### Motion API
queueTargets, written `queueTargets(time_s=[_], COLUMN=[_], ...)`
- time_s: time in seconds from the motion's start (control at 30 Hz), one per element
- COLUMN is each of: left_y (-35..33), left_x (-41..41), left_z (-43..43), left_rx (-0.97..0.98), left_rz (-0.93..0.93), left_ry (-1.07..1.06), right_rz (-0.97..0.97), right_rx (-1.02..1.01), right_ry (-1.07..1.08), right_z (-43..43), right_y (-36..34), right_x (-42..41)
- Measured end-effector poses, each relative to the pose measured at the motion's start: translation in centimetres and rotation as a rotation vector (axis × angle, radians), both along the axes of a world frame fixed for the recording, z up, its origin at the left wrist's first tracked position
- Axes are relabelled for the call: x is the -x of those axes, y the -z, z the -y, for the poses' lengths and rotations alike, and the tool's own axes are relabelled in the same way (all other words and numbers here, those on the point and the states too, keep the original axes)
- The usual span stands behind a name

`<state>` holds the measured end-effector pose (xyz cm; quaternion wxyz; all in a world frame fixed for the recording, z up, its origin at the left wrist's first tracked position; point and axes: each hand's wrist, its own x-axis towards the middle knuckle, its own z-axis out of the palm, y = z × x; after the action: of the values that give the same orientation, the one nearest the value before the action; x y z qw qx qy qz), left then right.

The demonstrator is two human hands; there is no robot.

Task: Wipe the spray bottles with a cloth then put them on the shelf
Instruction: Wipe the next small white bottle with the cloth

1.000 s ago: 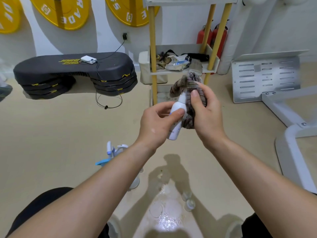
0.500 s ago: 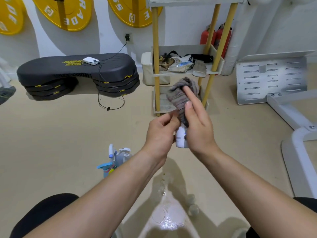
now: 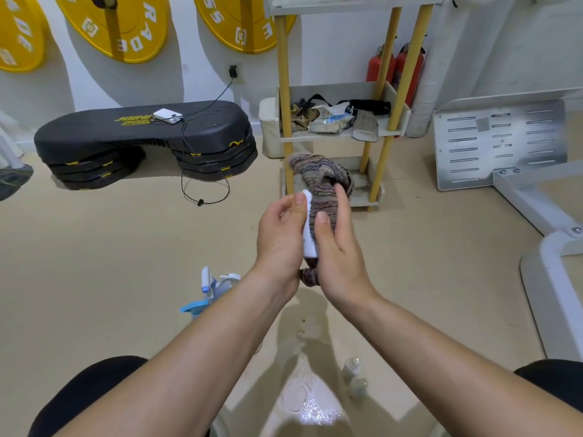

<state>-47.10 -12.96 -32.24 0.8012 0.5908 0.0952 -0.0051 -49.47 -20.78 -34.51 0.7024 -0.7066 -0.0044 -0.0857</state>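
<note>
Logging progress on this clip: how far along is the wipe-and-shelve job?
Done: nothing visible. The shelf shows only clutter on its middle tier, no bottles.
In hand: the left hand holds a white bottle while the right hand wraps the cloth round it.
Left: shelving this one, then the spray bottles on the floor by the left forearm, and likely two small bottles nearer the camera.

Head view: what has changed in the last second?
The striped cloth in the right hand slid from behind the white spray bottle over its top, and now wraps its right side down past the base. The left hand held the bottle throughout. The trigger sprayers on the floor stayed put.
</note>
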Motion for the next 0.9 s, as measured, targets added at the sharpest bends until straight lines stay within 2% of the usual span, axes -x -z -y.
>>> queueTargets(time_s=[0.1, 0.2, 0.27, 0.33, 0.4, 0.5, 0.6, 0.63, 0.7, 0.8, 0.9], left_y=[0.3, 0.5, 0.9, 1.1, 1.0, 0.4, 0.0, 0.0, 0.4, 1.2, 0.8], left_x=[0.6, 1.3, 1.4, 1.4, 1.7, 1.7, 0.8, 0.6, 0.6, 1.1, 1.5], left_z=[0.5, 0.9, 1.1, 1.1, 1.3, 1.2, 0.5, 0.4, 0.4, 0.6, 0.8], left_rx=[-0.084, -0.171, -0.282, -0.442, -0.472, -0.304, -0.032, -0.005, -0.129, -0.463, -0.426], left_rz=[0.050, 0.085, 0.114, 0.173, 0.201, 0.165, 0.037, 0.003, 0.018, 0.162, 0.181], left_ry=[0.036, 0.078, 0.051, 0.030, 0.090, 0.188, 0.196, 0.176, 0.120, 0.056, 0.128], right_rz=[-0.016, -0.185, -0.240, -0.239, -0.201, -0.182, -0.205, -0.228, -0.283, -0.246, -0.186], right_rx=[-0.057, -0.339, -0.445, -0.403, -0.375, -0.405, -0.455, -0.477, -0.510, -0.439, -0.379], right_ry=[0.078, 0.101, 0.116, 0.128, 0.144, 0.134, 0.114, 0.117, 0.128, 0.141, 0.133], right_z=[0.9, 2.0, 2.2, 2.0, 1.9, 2.1, 2.0, 1.8, 1.5, 2.0, 2.4], right_y=[-1.0, -2.7, -2.9, -2.7, -2.7, -2.8, -2.2, -1.9, -1.4, -1.1, -1.0], right_x=[-1.1, -1.8, -1.8, -1.9, -2.1, -2.4, -2.4, -2.3, -2.1, -2.3, -2.7])
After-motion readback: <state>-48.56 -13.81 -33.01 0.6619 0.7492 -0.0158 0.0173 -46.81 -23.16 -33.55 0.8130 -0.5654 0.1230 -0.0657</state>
